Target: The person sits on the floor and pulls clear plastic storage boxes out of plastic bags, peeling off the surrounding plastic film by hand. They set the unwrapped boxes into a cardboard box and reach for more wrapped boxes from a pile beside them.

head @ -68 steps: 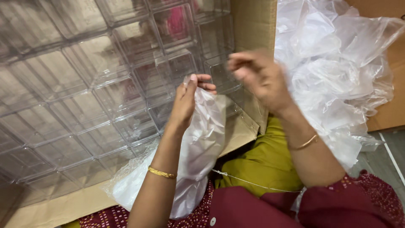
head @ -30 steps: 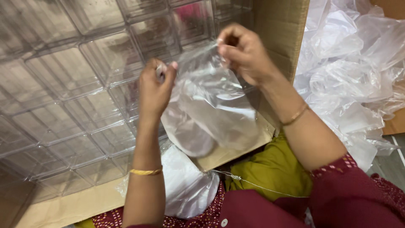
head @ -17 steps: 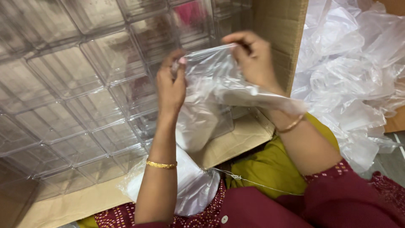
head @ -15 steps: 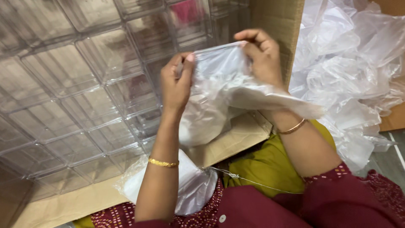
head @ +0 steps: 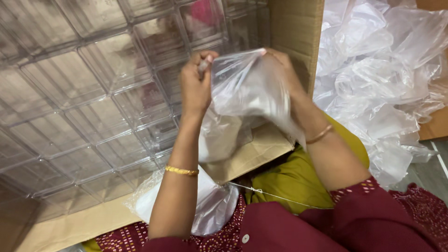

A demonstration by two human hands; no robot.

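Observation:
A clear plastic bag hangs stretched between both hands in front of me. My left hand pinches the bag's upper left corner. My right hand grips the upper right edge, and part of it is hidden behind the film. The bag's lower end droops over the cardboard flap. Behind the hands is a cardboard box packed with several clear plastic containers set in rows.
A heap of crumpled clear plastic bags lies at the right, beside the box wall. Another plastic bag rests on my lap near the box's front flap. A strip of grey floor shows at the far right.
Both hands have lifted a bag from low in front of the box and spread it open between them. The view has shifted slightly.

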